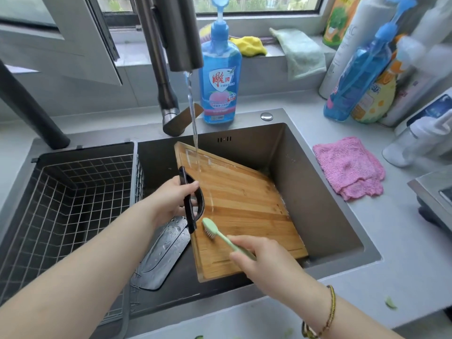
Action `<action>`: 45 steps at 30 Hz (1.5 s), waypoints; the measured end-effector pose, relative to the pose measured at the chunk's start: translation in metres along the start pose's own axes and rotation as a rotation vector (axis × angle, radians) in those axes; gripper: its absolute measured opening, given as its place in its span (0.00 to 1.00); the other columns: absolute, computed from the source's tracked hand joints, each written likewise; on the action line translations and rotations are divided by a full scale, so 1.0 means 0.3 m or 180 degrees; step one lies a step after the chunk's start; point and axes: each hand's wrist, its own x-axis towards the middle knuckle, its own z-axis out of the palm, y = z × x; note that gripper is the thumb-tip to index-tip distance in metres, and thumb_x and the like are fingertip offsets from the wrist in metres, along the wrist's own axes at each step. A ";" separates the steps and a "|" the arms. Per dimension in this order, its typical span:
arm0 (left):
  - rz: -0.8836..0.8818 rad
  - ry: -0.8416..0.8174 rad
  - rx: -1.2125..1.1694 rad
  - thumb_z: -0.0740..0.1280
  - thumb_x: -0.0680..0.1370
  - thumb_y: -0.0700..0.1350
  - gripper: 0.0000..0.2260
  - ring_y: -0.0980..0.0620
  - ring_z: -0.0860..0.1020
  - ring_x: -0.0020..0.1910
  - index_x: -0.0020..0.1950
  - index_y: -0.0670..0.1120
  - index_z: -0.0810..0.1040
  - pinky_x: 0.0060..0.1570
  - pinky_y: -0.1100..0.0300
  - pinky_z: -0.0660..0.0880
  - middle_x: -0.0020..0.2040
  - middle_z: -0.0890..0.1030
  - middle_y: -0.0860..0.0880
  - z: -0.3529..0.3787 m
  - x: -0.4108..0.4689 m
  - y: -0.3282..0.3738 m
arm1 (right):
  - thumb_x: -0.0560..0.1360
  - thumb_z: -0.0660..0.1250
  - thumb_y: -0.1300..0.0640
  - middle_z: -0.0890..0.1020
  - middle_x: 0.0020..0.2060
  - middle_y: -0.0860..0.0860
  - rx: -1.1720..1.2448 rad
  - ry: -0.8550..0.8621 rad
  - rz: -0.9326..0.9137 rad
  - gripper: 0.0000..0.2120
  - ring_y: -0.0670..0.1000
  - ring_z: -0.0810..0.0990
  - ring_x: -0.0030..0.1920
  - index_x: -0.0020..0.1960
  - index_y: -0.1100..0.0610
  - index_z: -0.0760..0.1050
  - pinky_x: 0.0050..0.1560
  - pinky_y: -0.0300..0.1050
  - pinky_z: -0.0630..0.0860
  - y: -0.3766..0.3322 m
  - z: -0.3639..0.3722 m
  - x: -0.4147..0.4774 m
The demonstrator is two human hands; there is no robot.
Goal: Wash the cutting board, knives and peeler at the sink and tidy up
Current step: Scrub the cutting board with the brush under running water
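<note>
left hand (pixel 175 196) grips cutting board (pixel 244 209) handle | right hand (pixel 259 255) probably pinches brush (pixel 221 234)

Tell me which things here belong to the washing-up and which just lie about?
In the job: cutting board, gripped by left hand; green brush in right hand; tap water; cleaver.
Lying about: pink cloth, yellow cloth, wire basket, blue soap bottle.

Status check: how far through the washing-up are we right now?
Done: nothing visibly finished. In hand: the left hand grips the black handle of the cutting board, tilting it under the running water, while the right hand scrubs its near end with the green brush. Left: a wet dark blade, likely a knife, lies in the sink beside the board; no peeler is in view, and tidying remains.
</note>
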 end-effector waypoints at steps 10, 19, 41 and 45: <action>0.0009 -0.0013 0.0056 0.58 0.81 0.42 0.05 0.52 0.75 0.37 0.45 0.46 0.70 0.36 0.57 0.75 0.40 0.75 0.48 -0.002 0.010 0.003 | 0.76 0.61 0.48 0.72 0.31 0.39 0.0322 -0.0147 0.0146 0.15 0.38 0.69 0.28 0.62 0.37 0.72 0.28 0.30 0.64 -0.016 0.016 -0.068; -0.0009 -0.0100 -0.0016 0.58 0.80 0.42 0.05 0.52 0.76 0.35 0.46 0.46 0.71 0.35 0.57 0.75 0.38 0.76 0.48 -0.022 0.032 0.005 | 0.76 0.60 0.48 0.78 0.56 0.37 0.0140 -0.0021 0.0296 0.16 0.39 0.75 0.57 0.60 0.30 0.68 0.57 0.33 0.69 0.029 0.057 -0.161; -0.0036 -0.0033 -0.0104 0.57 0.81 0.44 0.05 0.48 0.77 0.41 0.46 0.48 0.70 0.36 0.56 0.73 0.45 0.77 0.46 -0.029 0.025 -0.026 | 0.78 0.56 0.50 0.78 0.49 0.39 -0.0565 0.0181 0.0735 0.16 0.45 0.76 0.50 0.65 0.42 0.70 0.44 0.36 0.70 0.046 0.038 -0.150; -0.0007 -0.0068 -0.0106 0.57 0.81 0.45 0.05 0.49 0.77 0.42 0.47 0.49 0.70 0.37 0.56 0.74 0.46 0.77 0.46 -0.025 0.030 -0.027 | 0.78 0.56 0.50 0.80 0.52 0.47 -0.0818 0.0049 0.0622 0.13 0.51 0.76 0.54 0.61 0.46 0.72 0.50 0.44 0.73 0.018 0.020 -0.141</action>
